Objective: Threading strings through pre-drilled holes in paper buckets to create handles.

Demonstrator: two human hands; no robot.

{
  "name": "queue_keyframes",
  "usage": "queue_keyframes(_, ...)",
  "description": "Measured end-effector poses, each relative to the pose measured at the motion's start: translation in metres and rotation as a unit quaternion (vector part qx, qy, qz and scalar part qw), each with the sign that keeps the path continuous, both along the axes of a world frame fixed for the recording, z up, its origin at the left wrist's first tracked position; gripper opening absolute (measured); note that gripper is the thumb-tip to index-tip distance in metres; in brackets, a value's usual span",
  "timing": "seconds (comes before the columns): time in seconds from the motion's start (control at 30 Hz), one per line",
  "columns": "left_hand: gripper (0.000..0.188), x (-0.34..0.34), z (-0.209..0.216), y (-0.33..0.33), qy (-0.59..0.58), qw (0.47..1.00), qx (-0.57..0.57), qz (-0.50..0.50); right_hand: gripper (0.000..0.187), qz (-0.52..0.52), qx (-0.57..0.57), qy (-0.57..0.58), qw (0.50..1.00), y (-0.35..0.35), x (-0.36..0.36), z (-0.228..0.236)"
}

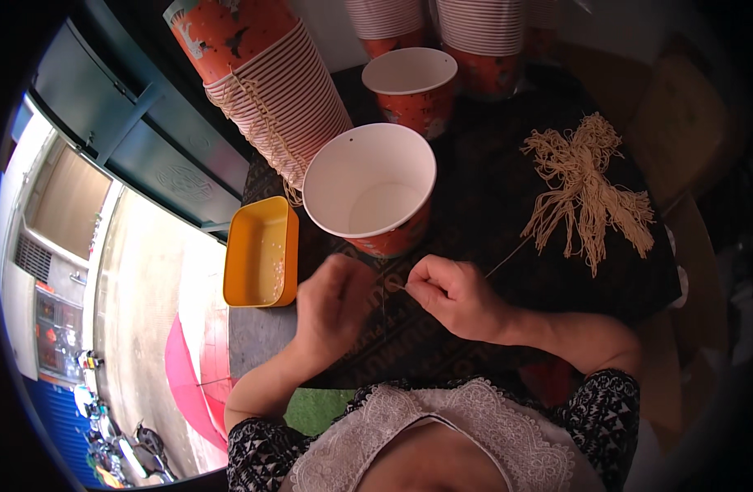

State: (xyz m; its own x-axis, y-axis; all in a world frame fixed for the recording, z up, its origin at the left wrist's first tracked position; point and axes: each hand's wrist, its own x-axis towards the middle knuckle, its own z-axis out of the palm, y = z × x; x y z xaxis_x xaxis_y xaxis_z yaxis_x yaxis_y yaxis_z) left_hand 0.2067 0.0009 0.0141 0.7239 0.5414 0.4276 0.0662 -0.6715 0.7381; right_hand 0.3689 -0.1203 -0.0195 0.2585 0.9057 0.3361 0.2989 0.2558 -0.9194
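Between finger and thumb, my right hand [458,297] pinches a thin beige string [507,256]. One part of the string shows between my hands; another runs up and right from my right hand. My left hand [337,302] is curled closed beside it and slightly blurred, so what its fingers hold is hidden. Just beyond my hands stands a large orange paper bucket [393,243] with a white inside and a small hole near its rim. A loose bundle of beige strings [585,189] lies on the dark-covered table [483,180] to the right.
A tall stack of orange paper buckets [286,98] leans at the left, strings [270,131] hanging over it. A yellow tub [235,254] with small pale bits stands by the table's left edge. Behind are another bucket [417,107] and more stacks [479,33]. A green metal door [159,139] is left.
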Motion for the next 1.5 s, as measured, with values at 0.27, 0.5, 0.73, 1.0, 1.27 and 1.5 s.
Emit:
queue_keyframes(0.27,0.044,0.017,0.032,0.025,0.066,0.928,0.359,0.079,0.01,-0.063,0.06,0.001,0.996,-0.002,0.012,0.009)
queue_keyframes(0.5,0.015,0.021,0.026,0.021,0.081,0.934,0.344,0.048,0.011,-0.093,0.064,-0.012,0.994,-0.002,0.018,0.01)
queue_keyframes(0.73,0.022,0.022,0.033,0.013,0.05,0.945,0.322,0.032,0.012,-0.103,0.053,-0.006,0.993,-0.001,0.022,0.009)
queue_keyframes(1.0,0.027,0.016,0.035,0.02,0.036,0.948,0.314,0.03,0.012,-0.102,0.043,0.007,0.994,0.004,0.02,0.01)
queue_keyframes(1.27,0.023,0.013,0.035,0.023,0.031,0.952,0.302,0.034,0.012,-0.109,0.046,-0.005,0.993,0.008,0.019,0.01)
queue_keyframes(1.5,0.021,0.016,0.04,0.025,0.029,0.955,0.294,0.021,0.01,-0.107,0.05,-0.005,0.993,0.012,0.018,0.011)
